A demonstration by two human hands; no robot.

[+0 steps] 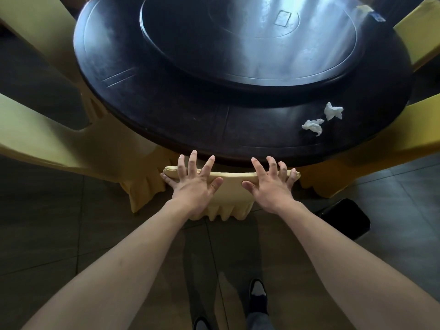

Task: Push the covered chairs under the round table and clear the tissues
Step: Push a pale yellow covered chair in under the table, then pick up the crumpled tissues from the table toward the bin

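A chair in a yellow cover stands right in front of me, its back against the near rim of the dark round table. My left hand and my right hand lie spread on the top of that chair back, fingers apart and not closed around it. Two crumpled white tissues lie on the table's right side: one tissue nearer me, the other tissue just behind it.
More yellow-covered chairs ring the table: one at the left, one at the far left, one at the right, one at the far right. A dark turntable fills the table's centre. A black object lies on the tiled floor.
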